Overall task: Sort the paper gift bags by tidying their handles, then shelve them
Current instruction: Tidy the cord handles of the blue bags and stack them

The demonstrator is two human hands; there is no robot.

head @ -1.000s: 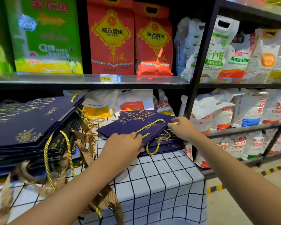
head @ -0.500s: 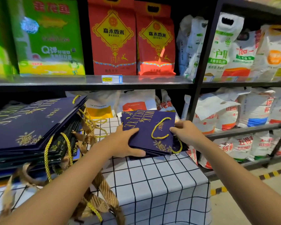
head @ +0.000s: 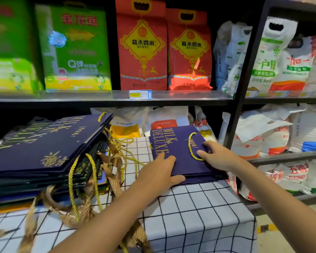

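Hands first: my left hand (head: 161, 168) lies flat on the near left part of the navy gift bag (head: 181, 152), fingers almost straight, thumb along the near edge of the small pile, so it presses and does not grip. My right hand (head: 217, 156) is on the right side of the same bag, the fingers bent over the yellow cord handle (head: 190, 145); I cannot tell for sure if they pinch the cord or only hold it down, because the fingertips cover it. This bag (gold letters "MILK DELUXE") is the top one of a short stack on the checkered tablecloth (head: 199, 207), below the middle shelf (head: 98, 96). How many bags are under it I cannot count, only thin edges show. To the left is the big tilted stack of gift bags (head: 44, 152), cut off by the left border, with yellow cords and brown ribbon handles (head: 113, 168) hanging in a tangle. Above stand the red rice bags (head: 142, 50) and a green rice bag (head: 75, 50), blurred. White sacks (head: 274, 136) at right are partly hidden by the black post (head: 244, 84).
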